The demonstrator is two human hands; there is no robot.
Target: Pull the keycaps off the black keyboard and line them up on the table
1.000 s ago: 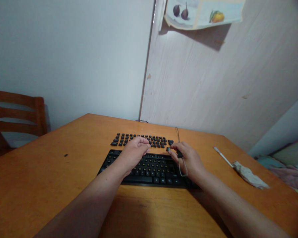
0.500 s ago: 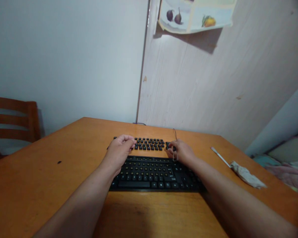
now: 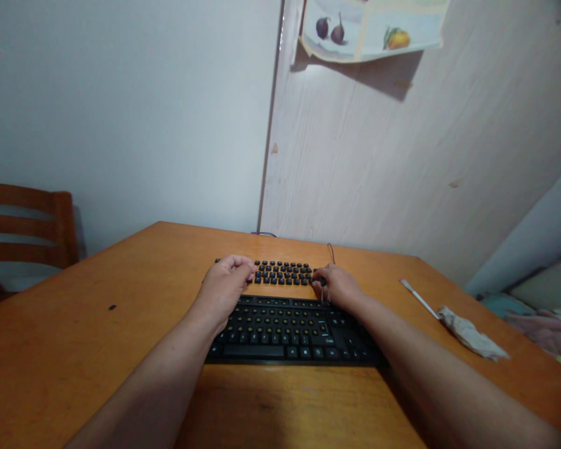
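Black plastic keyboard [image 3: 271,330], on brown wooden counter [image 3: 121,368]; small black keycaps [image 3: 287,274] ranked behind it, presumably to preserve their order; right hand [image 3: 340,285], grip closed around a black wire-looped tool [image 3: 323,282], at their right end; left hand [image 3: 225,280], fingertips pressed together, contents indiscernible.

My left hand [image 3: 227,280], thumb against fingers, hovers at the left part of the loose black keycaps [image 3: 281,281], laid in rows. My right hand [image 3: 339,285] grips a small dark tool [image 3: 321,281] with a wire loop at their right end. The keyboard [image 3: 262,351] lies nearer me on the wooden table [image 3: 299,411]; a pale stick [image 3: 421,299] lies far right.
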